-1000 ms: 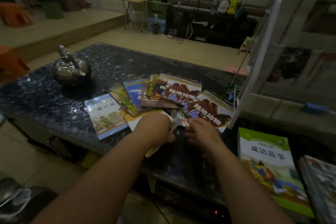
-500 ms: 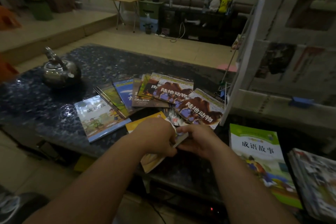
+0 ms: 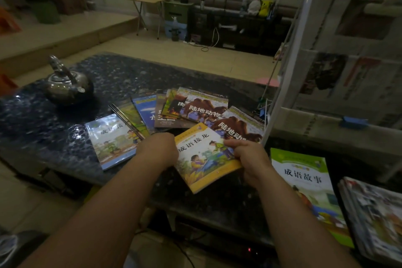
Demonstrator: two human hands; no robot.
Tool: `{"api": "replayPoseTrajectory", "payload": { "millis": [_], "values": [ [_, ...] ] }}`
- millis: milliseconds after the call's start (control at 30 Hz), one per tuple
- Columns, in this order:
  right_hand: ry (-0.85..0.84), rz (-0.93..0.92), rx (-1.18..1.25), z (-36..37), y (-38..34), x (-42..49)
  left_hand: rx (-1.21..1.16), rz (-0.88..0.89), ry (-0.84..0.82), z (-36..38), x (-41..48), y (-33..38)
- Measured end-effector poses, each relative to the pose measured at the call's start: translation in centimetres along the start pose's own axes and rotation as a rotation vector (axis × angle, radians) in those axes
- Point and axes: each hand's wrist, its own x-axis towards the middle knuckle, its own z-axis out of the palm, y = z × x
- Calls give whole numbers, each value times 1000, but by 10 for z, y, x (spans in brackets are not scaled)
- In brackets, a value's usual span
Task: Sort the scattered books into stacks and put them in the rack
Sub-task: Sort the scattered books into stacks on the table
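Note:
A yellow-bordered picture book [image 3: 203,159] is held face up just above the dark table [image 3: 43,128]. My left hand [image 3: 157,150] grips its left edge and my right hand [image 3: 248,154] grips its right edge. Behind it several books lie fanned out: a pale blue one [image 3: 109,139] at the left, a blue one [image 3: 145,113], and two camel-cover books [image 3: 203,107] [image 3: 239,128]. A green-topped book [image 3: 304,183] lies at the right, beside a stack of magazines [image 3: 374,215]. The white rack [image 3: 291,54] stands at the right.
A metal kettle [image 3: 67,82] sits at the table's back left. The rack's shelves hold newspapers [image 3: 339,128] and a blue clip [image 3: 353,122]. Beyond the table are open floor, a folding table [image 3: 143,0] and a dark cabinet [image 3: 235,28].
Both hands have pulled the yellow-bordered book out from the pile and turned it face up, so its cover now shows between them. The other books stay where they were.

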Motion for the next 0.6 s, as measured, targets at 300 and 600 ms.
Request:
{"api": "replayPoseTrajectory", "payload": {
  "millis": [300,600],
  "values": [
    [75,-53,-150,-38,-9,-11,-737,-92,41,0,4,27],
    [60,-95,-456,-90,-7,-24,-999,-14,-76,6,-17,83]
  ]
}}
